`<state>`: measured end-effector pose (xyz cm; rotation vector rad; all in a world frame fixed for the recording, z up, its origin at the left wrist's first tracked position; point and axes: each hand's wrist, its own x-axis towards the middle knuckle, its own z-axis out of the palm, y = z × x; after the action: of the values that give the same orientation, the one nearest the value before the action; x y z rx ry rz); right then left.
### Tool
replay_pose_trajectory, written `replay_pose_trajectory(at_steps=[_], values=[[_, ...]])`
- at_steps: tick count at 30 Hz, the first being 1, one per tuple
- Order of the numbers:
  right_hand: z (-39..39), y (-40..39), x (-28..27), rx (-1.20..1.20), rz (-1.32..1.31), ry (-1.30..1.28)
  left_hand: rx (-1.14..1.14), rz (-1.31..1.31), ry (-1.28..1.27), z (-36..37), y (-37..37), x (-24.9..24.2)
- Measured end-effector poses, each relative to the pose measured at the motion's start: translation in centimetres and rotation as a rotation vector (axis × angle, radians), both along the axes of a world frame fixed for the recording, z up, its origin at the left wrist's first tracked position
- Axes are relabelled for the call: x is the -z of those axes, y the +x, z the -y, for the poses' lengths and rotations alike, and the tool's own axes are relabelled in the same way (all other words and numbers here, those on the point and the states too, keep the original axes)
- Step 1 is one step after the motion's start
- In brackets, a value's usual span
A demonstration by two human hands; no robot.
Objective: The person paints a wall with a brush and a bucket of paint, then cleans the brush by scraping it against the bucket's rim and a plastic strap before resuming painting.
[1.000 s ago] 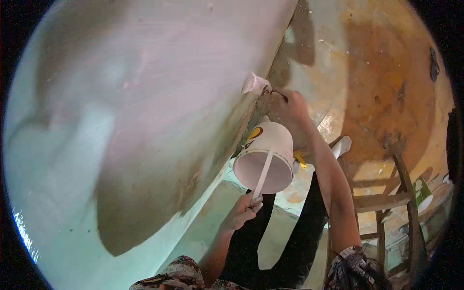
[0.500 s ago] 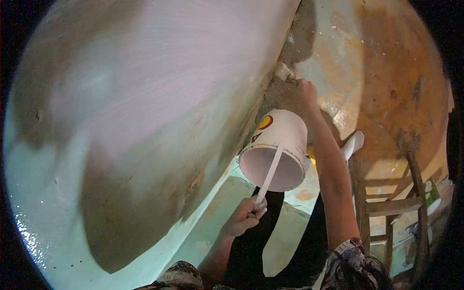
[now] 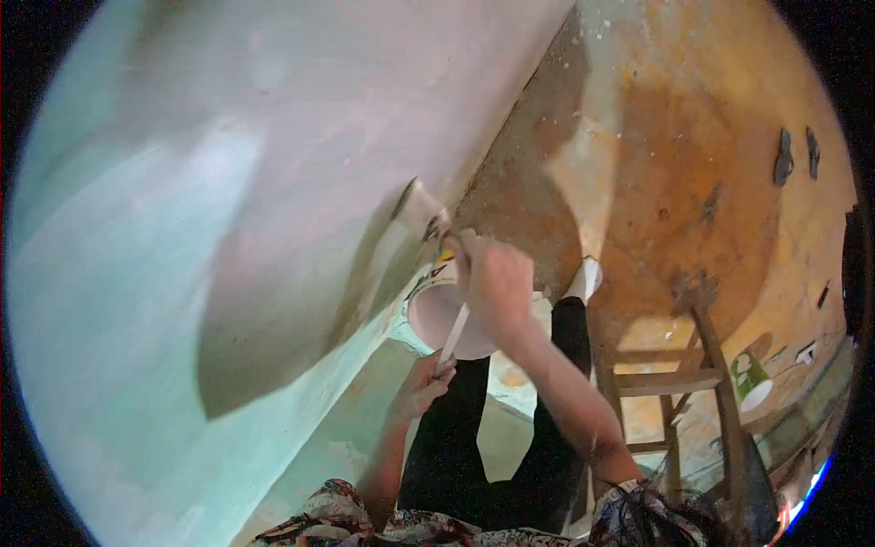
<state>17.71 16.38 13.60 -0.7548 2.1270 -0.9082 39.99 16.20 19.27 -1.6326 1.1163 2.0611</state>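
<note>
My right hand [image 3: 497, 283] grips a paintbrush [image 3: 421, 210] whose bristles press against the wall [image 3: 273, 137], at the edge of a pale pink painted patch. My left hand [image 3: 421, 383] holds the white handle of a white paint bucket [image 3: 436, 314] hanging just below the brush; the right hand covers part of the bucket. The bucket carries a yellow and red label. Below both hands I see my dark trousers and a white shoe [image 3: 583, 278].
The wall is mint green low down, with bare grey-brown patches between the green and the pink. A wooden ladder or stool [image 3: 679, 383] stands at the right on a rust-stained floor [image 3: 693, 164]. A green and white cup [image 3: 752, 378] sits beside it.
My right hand has swung the brush down and left, from the corner near the floor onto the wall. The bucket and left hand have shifted left and lower in view.
</note>
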Motion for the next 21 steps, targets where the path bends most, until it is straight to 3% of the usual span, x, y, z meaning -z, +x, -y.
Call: replay_pose_trajectory(at_steps=[4,5,10,14,21], values=[[-0.4,-3.2,-11.8,0.025,0.146,-0.269,0.04,0.056,-0.066,0.4,-1.2,-2.9],[-0.4,-3.5,-14.4,0.009,0.179,-0.308,0.1,-0.243,0.0,0.8,1.2,-1.1],[1.7,-4.4,-22.5,-0.062,0.181,-0.775,0.056,-0.245,-0.127,0.7,1.4,-2.9],[3.5,-3.7,-19.7,-0.045,0.093,-0.789,0.067,-0.252,-0.163,0.4,2.0,-2.3],[1.3,-2.8,0.4,-0.028,0.178,-0.606,0.091,-0.206,0.06,0.9,-1.6,0.8]])
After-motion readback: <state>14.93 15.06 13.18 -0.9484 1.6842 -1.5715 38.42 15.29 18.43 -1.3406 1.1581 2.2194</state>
